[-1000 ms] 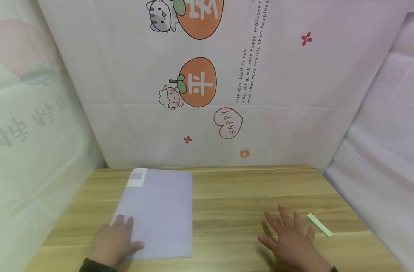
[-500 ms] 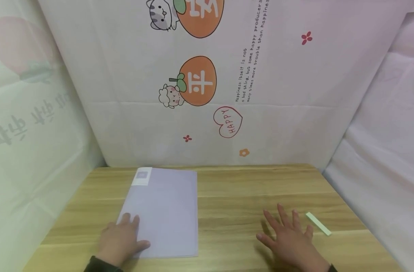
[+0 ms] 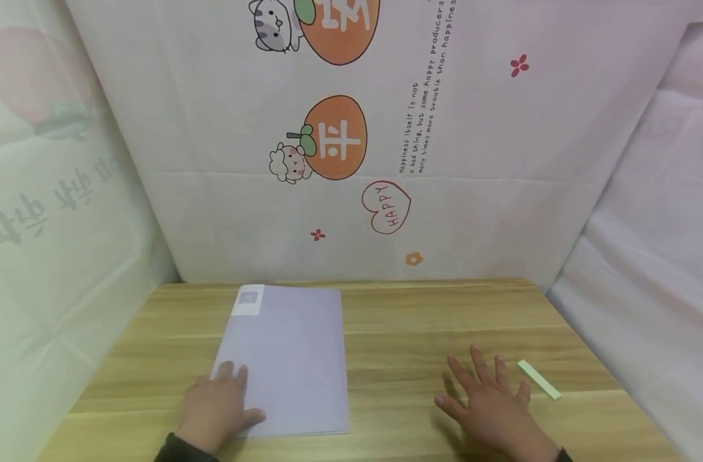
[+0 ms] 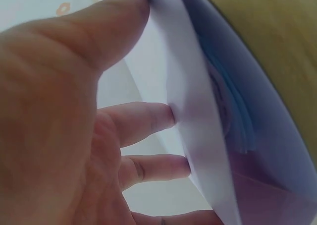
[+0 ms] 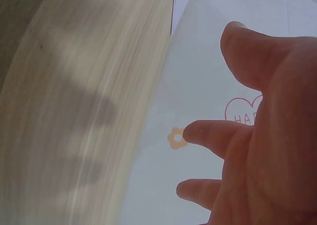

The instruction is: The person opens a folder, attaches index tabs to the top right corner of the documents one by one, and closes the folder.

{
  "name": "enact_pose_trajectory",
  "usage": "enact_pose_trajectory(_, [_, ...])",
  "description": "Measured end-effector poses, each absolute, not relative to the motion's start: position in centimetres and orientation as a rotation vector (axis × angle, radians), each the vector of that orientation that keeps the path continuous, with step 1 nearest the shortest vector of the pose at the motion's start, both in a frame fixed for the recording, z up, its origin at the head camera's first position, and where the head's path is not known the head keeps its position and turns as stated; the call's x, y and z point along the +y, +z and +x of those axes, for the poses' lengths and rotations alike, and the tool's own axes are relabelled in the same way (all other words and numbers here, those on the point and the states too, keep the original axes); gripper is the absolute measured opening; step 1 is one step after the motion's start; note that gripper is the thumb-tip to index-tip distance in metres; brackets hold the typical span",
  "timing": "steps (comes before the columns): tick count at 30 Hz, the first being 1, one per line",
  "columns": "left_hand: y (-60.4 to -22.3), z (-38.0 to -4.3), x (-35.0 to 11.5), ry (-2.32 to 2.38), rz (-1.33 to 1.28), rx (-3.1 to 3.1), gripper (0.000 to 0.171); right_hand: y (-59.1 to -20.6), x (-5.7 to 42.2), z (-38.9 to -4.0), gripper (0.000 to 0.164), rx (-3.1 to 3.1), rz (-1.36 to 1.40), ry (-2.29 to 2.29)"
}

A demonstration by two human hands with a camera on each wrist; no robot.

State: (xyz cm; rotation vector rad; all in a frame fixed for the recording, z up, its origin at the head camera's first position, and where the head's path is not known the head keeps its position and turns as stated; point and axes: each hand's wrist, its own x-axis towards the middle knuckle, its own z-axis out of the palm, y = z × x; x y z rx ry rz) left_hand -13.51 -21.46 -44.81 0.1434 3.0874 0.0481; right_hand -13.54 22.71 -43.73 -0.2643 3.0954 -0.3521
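A pale purple folder (image 3: 296,359) with a white label in its far left corner lies on the left half of the table. My left hand (image 3: 215,407) rests on its near left part, thumb and fingers fairly straight against the cover. In the left wrist view, the fingertips touch the folder's cover (image 4: 198,121), and bluish sheets (image 4: 237,111) show inside its near edge. My right hand (image 3: 490,404) hovers over the table with spread fingers and holds nothing. Just to the right of it lies a short pale green strip (image 3: 539,380).
The wood-grain table (image 3: 403,359) runs back to a white printed cloth (image 3: 473,224) that stands as a wall behind it. More cloth hangs along the left and right sides. Bare wood lies between the folder and my right hand.
My left hand and the folder have slid together to the right across the table. The right hand and the strip stay almost where they were.
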Motion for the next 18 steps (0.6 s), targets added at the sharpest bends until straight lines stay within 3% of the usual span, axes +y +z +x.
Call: enact_pose_trajectory(18, [-45.1, -13.5, -18.9, 0.056, 0.235, 3.093, 0.092, -43.8, 22.7, -13.4, 0.087, 3.061, -0.240, -0.401])
